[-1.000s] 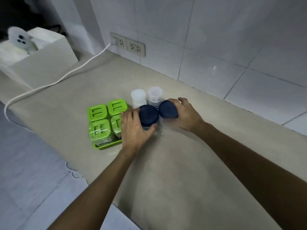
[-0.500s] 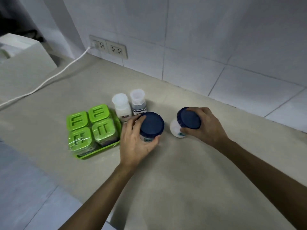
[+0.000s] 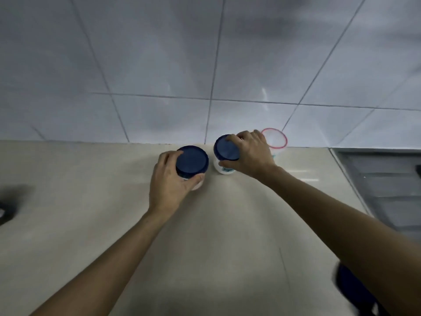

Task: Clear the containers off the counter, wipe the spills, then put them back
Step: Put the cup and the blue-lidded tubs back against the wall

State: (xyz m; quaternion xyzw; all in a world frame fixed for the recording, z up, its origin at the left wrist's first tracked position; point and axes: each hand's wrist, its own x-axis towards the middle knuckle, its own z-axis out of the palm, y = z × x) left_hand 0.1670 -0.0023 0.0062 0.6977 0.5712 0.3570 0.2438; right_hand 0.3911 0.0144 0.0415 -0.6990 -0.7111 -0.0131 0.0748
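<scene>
Clearing step, by the look of it: both hands closed on blue-lidded jars near the back edge of the bench (image 3: 227,247). Left hand (image 3: 168,179) wraps the left jar (image 3: 192,161); right hand (image 3: 248,153) grips the right jar (image 3: 225,150), just beside a pink-rimmed container (image 3: 274,137) at the wall. Next: probably set both down upright, then let go.
</scene>
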